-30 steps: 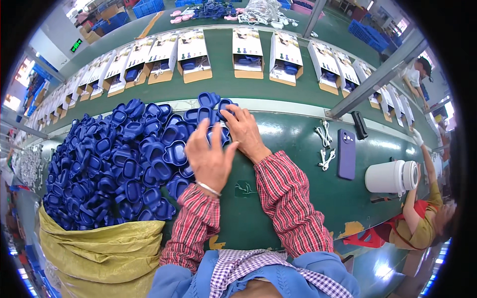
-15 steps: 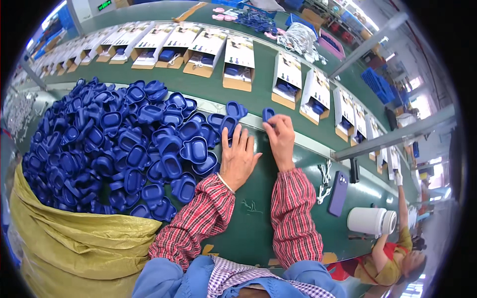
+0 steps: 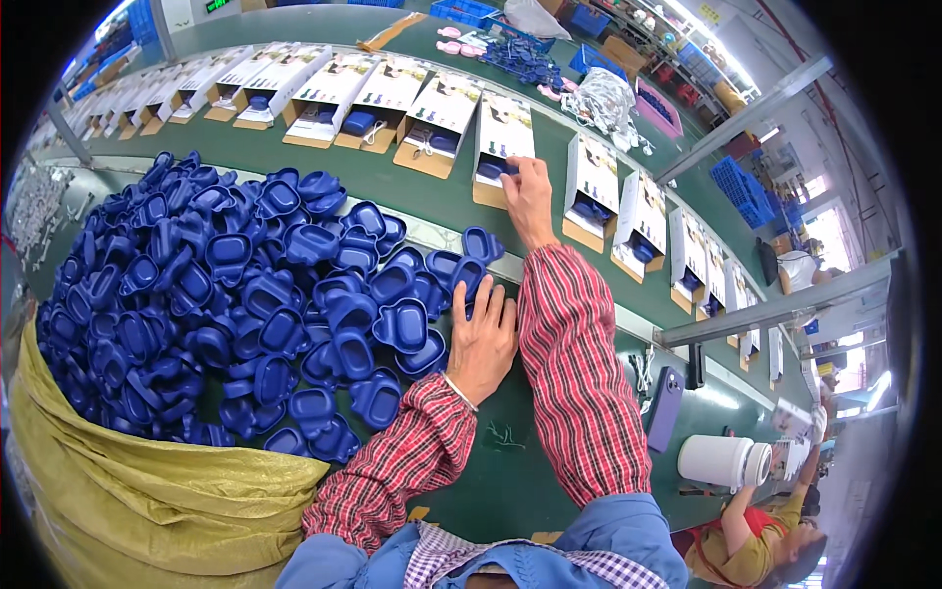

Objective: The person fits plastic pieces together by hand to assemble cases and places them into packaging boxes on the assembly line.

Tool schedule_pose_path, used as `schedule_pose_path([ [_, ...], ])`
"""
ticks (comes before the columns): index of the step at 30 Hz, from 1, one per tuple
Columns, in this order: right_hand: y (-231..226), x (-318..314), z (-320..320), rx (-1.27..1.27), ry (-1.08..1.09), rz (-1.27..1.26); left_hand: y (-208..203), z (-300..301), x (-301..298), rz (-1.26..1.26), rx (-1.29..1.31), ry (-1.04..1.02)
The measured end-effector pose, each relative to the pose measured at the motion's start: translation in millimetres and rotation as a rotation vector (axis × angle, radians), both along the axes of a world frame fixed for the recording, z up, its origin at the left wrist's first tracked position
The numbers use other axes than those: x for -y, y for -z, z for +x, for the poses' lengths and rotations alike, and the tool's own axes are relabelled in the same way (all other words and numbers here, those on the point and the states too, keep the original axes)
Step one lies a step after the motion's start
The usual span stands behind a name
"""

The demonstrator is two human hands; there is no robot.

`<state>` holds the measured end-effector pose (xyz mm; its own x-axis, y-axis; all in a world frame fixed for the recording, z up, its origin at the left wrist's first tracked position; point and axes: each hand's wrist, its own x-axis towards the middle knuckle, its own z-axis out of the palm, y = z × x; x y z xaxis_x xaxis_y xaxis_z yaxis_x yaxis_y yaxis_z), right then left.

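My right hand (image 3: 530, 201) reaches over the conveyor to the near end of a white printed box (image 3: 503, 123). Its fingers are bent and pinched on a small blue moulded piece, partly hidden at the box's mouth, where blue (image 3: 493, 170) shows inside. My left hand (image 3: 483, 344) lies flat on the green table with fingers stretched, the tips against a blue moulded piece (image 3: 469, 272) at the pile's right edge. The large heap of blue hollow-topped pieces (image 3: 231, 250) spreads to the left. Another single piece (image 3: 482, 242) lies by the metal rail.
A row of opened white boxes (image 3: 439, 103) runs along the green conveyor. A yellow woven sack (image 3: 167, 506) bunches at lower left. To the right are white cables (image 3: 643, 369), a purple phone (image 3: 665, 407) and a white jar (image 3: 714, 459). A co-worker (image 3: 756, 540) sits at far right.
My right hand has moved forward from the rail to the box, carrying the blue piece. My left hand stays spread by the pile. The boxes have shifted right in view.
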<state>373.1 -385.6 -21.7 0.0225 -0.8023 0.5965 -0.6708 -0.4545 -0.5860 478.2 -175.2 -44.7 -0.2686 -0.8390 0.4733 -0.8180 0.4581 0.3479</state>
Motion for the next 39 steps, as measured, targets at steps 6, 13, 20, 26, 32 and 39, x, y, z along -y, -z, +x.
schedule_pose_path([
  [6, 17, -103, 0, -0.069, -0.327, -0.017, -8, 13, 0, 0.046, -0.023, -0.022],
  [13, 11, -128, -6, -0.324, -0.287, -0.031, -10, 21, -2, -0.035, 0.022, -0.095],
  [20, 12, -117, -34, -0.295, -0.299, 0.061, -8, 0, 3, 0.023, 0.04, -0.071],
  [26, -8, -45, 27, -0.222, -0.319, 0.092, -4, 21, 6, 0.005, -0.017, -0.066],
  [32, -15, 22, 38, -0.377, -0.205, 0.198, -2, 9, 6, -0.021, -0.03, -0.034],
  [39, 8, 37, 66, -0.451, -0.036, 0.115, 1, 21, 7, -0.01, -0.05, 0.014],
])
